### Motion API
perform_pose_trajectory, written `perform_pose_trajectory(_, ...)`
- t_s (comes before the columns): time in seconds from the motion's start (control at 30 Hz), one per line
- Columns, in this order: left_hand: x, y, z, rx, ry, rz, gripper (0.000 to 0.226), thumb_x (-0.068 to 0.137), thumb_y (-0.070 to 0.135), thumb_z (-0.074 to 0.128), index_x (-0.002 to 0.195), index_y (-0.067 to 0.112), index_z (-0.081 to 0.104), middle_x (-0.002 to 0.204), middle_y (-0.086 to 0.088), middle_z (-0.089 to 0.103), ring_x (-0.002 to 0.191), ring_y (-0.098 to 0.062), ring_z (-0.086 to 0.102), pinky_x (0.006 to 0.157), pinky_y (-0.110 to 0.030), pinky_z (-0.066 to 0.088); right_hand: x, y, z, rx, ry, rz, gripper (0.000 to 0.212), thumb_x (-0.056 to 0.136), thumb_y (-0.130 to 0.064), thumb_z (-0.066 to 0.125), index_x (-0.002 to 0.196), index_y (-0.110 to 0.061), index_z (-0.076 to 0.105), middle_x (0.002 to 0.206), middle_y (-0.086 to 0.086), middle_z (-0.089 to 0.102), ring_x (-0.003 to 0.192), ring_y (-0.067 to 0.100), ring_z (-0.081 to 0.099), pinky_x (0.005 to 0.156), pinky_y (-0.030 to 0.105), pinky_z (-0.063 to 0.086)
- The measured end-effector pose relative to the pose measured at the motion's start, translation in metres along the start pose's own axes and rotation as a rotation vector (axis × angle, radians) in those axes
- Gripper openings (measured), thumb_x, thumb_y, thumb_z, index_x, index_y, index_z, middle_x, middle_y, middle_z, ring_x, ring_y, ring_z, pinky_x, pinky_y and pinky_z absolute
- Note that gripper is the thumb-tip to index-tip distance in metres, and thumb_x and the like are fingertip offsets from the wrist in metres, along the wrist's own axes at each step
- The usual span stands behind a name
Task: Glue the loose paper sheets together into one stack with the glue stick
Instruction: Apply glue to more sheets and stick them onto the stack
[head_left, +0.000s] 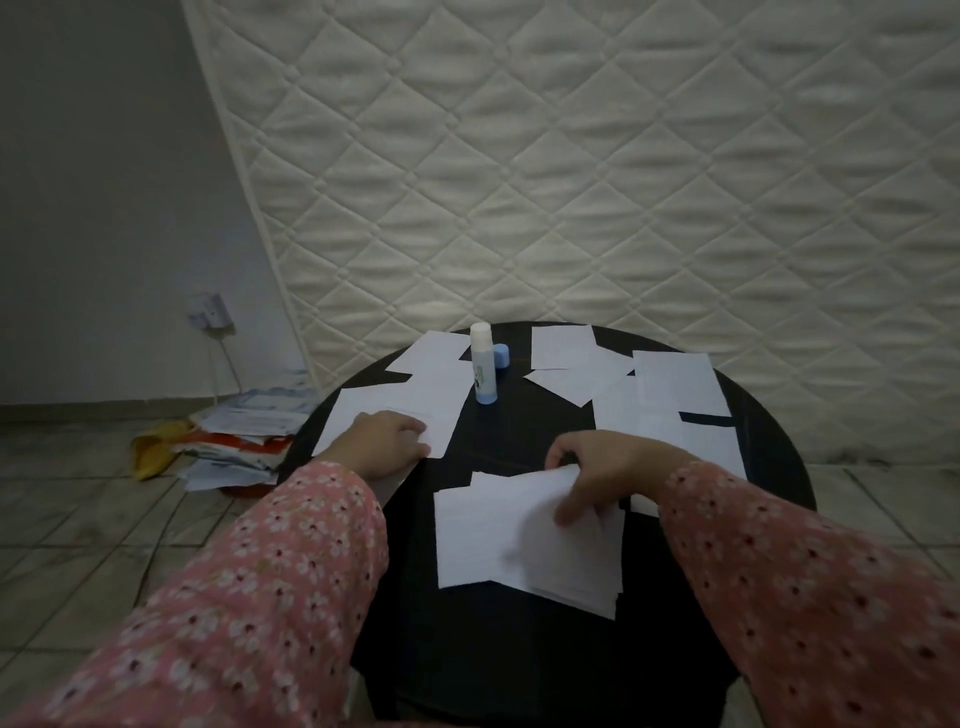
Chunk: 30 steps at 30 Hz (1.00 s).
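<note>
A white and blue glue stick (483, 369) stands upright and uncapped at the back of the round black table (519, 649), its blue cap (501, 355) lying just behind it. Several loose white paper sheets are spread across the table on the left (395, 410) and right (675, 384). A small stack of sheets (498, 545) lies at the middle front. My right hand (602, 473) grips the top sheet of that stack at its right edge, thumb on top. My left hand (382, 441) rests with curled fingers on a left sheet, pinching its corner.
A quilted white mattress (597, 156) leans against the wall right behind the table. On the tiled floor at the left lies a pile of papers and packets (244, 436). A wall socket with a cable (208, 312) sits low on the left wall.
</note>
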<state>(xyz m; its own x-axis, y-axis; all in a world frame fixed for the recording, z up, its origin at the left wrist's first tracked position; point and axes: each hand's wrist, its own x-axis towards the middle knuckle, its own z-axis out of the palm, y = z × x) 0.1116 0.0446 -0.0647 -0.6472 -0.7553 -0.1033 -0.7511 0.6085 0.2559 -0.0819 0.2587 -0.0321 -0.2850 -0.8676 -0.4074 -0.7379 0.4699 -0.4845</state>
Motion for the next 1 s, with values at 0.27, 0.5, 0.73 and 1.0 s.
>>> perform_pose_trajectory(0.27,-0.003,0.008,-0.003,0.017,0.024,0.018,0.046,0.089,0.047,0.060,0.131,0.027,0.057,0.146,-0.002,0.046,0.136,-0.023,0.038,0.114,-0.034,0.024,0.006,0.003,0.003,-0.031,0.099,-0.046,0.051,0.067,-0.030,0.083,0.110,-0.023,0.057,0.105,-0.003,0.059,0.080,0.010,0.061,0.072,0.026,0.054)
perform_pose_trajectory(0.5,-0.015,-0.005,-0.038,0.006,-0.071,-0.106,0.101,0.058,0.068,0.077,0.144,0.031,0.040,0.152,0.000,0.034,0.140,-0.022,0.031,0.113,-0.039,0.028,0.010,-0.004,0.000,-0.105,0.310,-0.109,0.064,0.077,-0.048,0.067,0.135,-0.028,0.046,0.125,-0.001,0.045,0.110,0.015,0.051,0.092,0.029,0.044)
perform_pose_trajectory(0.73,-0.014,-0.013,-0.030,0.157,-0.210,-0.233,0.117,0.057,0.072,0.075,0.150,0.020,0.027,0.155,-0.004,0.026,0.141,-0.025,0.030,0.114,-0.043,0.029,0.055,-0.040,-0.006,0.185,0.562,-0.159,0.052,0.085,-0.033,0.067,0.132,-0.016,0.053,0.127,0.004,0.056,0.114,0.017,0.055,0.089,0.025,0.042)
perform_pose_trajectory(1.0,-0.015,-0.010,-0.032,0.049,-0.142,-0.184,0.094,0.066,0.053,0.081,0.144,0.019,0.042,0.145,-0.005,0.039,0.130,-0.022,0.042,0.105,-0.033,0.035,0.114,-0.061,0.004,0.596,0.636,-0.091,0.076,0.082,-0.031,0.073,0.146,-0.015,0.033,0.145,0.005,0.044,0.130,0.022,0.045,0.103,0.032,0.037)
